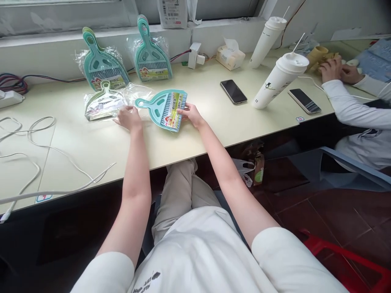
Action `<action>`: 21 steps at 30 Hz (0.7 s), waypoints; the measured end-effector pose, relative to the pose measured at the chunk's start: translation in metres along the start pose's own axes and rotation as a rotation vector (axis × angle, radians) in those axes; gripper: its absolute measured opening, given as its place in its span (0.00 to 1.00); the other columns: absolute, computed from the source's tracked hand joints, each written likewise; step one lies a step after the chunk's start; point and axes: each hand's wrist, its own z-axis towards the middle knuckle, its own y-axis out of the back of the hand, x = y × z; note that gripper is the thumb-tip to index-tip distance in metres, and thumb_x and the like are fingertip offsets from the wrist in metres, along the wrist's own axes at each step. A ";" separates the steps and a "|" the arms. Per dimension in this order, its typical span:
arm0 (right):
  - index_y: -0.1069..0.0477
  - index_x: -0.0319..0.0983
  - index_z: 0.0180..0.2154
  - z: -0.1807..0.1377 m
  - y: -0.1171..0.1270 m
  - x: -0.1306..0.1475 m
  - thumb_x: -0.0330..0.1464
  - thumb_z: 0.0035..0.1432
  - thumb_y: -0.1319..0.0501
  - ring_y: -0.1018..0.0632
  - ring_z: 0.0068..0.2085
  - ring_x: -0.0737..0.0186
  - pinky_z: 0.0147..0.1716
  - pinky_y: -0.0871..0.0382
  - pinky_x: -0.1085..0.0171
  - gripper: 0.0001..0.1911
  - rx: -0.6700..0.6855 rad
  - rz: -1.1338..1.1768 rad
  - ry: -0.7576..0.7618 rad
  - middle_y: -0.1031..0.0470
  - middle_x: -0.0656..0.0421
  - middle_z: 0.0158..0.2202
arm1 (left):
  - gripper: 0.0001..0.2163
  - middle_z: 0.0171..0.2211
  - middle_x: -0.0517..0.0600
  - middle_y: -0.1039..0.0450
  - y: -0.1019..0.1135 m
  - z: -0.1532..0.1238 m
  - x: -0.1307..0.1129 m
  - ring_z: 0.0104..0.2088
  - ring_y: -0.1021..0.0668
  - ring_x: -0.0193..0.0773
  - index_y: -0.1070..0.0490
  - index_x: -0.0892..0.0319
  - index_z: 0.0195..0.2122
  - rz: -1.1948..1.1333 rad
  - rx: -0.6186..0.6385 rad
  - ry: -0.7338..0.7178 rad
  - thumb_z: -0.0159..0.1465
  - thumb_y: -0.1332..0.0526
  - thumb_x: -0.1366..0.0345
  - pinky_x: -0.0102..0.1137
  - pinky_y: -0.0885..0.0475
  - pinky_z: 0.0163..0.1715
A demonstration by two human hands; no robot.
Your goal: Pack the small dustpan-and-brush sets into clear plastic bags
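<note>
A mint-green dustpan with a brush and a printed label card lies tilted just above the table, its handle toward the left. My right hand is closed on its wide edge, thumb over the card. My left hand is closed, fingers pinched at a clear plastic bag; its fingertips are partly hidden. Just left of that hand is another dustpan in clear wrapping. Behind stand two stacks of bagged mint-green dustpans, the left stack and the right stack, leaning on the wall.
White cables trail over the table's left side. A tissue pack, a dark phone, two white lidded cups, the nearer cup and farther cup, and another phone stand rightward. A co-worker's hands work at far right.
</note>
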 end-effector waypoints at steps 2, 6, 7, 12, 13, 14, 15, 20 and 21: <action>0.30 0.38 0.41 -0.002 0.000 0.003 0.41 0.43 0.28 0.20 0.37 0.58 0.38 0.22 0.57 0.25 -0.001 0.032 -0.016 0.21 0.57 0.34 | 0.09 0.46 0.54 0.27 0.001 0.002 0.002 0.54 0.31 0.46 0.29 0.57 0.39 -0.067 -0.068 0.005 0.63 0.47 0.64 0.52 0.52 0.61; 0.30 0.36 0.40 0.000 0.000 0.003 0.37 0.44 0.28 0.20 0.35 0.59 0.37 0.22 0.57 0.21 -0.031 0.060 -0.028 0.21 0.58 0.33 | 0.09 0.46 0.55 0.28 0.003 0.004 0.003 0.55 0.31 0.45 0.29 0.58 0.39 -0.189 -0.162 -0.059 0.64 0.48 0.66 0.49 0.49 0.62; 0.30 0.36 0.39 0.001 0.000 0.002 0.36 0.44 0.28 0.20 0.35 0.59 0.37 0.22 0.57 0.21 -0.045 0.057 -0.024 0.21 0.57 0.33 | 0.09 0.46 0.56 0.28 0.004 0.004 0.002 0.55 0.32 0.45 0.29 0.59 0.39 -0.212 -0.171 -0.084 0.64 0.48 0.67 0.48 0.48 0.61; 0.30 0.36 0.39 0.005 0.002 -0.003 0.36 0.45 0.29 0.21 0.34 0.60 0.37 0.22 0.57 0.20 -0.102 0.047 0.011 0.21 0.57 0.33 | 0.08 0.45 0.54 0.28 0.002 -0.002 -0.007 0.55 0.32 0.45 0.29 0.57 0.39 -0.261 -0.093 -0.215 0.62 0.46 0.69 0.45 0.46 0.62; 0.30 0.37 0.39 0.005 0.002 -0.003 0.37 0.45 0.29 0.21 0.33 0.60 0.36 0.22 0.58 0.20 -0.088 0.043 0.017 0.21 0.58 0.33 | 0.07 0.45 0.53 0.28 0.001 -0.004 -0.009 0.56 0.32 0.45 0.29 0.57 0.39 -0.254 -0.069 -0.244 0.62 0.45 0.69 0.46 0.48 0.63; 0.30 0.37 0.39 0.004 0.002 -0.003 0.37 0.44 0.29 0.21 0.32 0.61 0.35 0.22 0.58 0.20 -0.067 0.038 0.019 0.21 0.58 0.33 | 0.08 0.46 0.53 0.28 0.000 -0.006 -0.012 0.56 0.33 0.45 0.29 0.56 0.39 -0.247 -0.049 -0.272 0.62 0.45 0.70 0.47 0.50 0.63; 0.30 0.38 0.38 0.003 0.002 -0.002 0.38 0.43 0.28 0.21 0.32 0.61 0.34 0.22 0.59 0.21 -0.042 0.032 0.017 0.21 0.59 0.32 | 0.08 0.47 0.52 0.29 -0.001 -0.009 -0.014 0.57 0.34 0.45 0.29 0.56 0.39 -0.244 -0.032 -0.300 0.61 0.45 0.71 0.47 0.51 0.64; 0.29 0.37 0.36 0.001 0.001 0.000 0.38 0.41 0.27 0.22 0.29 0.63 0.33 0.22 0.60 0.21 0.008 0.029 0.004 0.21 0.60 0.31 | 0.08 0.56 0.53 0.37 0.002 -0.013 -0.018 0.61 0.39 0.46 0.28 0.56 0.38 -0.292 0.021 -0.322 0.62 0.45 0.70 0.44 0.48 0.63; 0.29 0.37 0.36 0.001 0.001 0.001 0.37 0.41 0.27 0.22 0.29 0.63 0.34 0.22 0.60 0.20 -0.007 0.035 0.005 0.21 0.59 0.30 | 0.08 0.58 0.53 0.39 0.003 -0.012 -0.018 0.62 0.39 0.47 0.28 0.56 0.38 -0.307 0.021 -0.304 0.62 0.45 0.69 0.44 0.47 0.63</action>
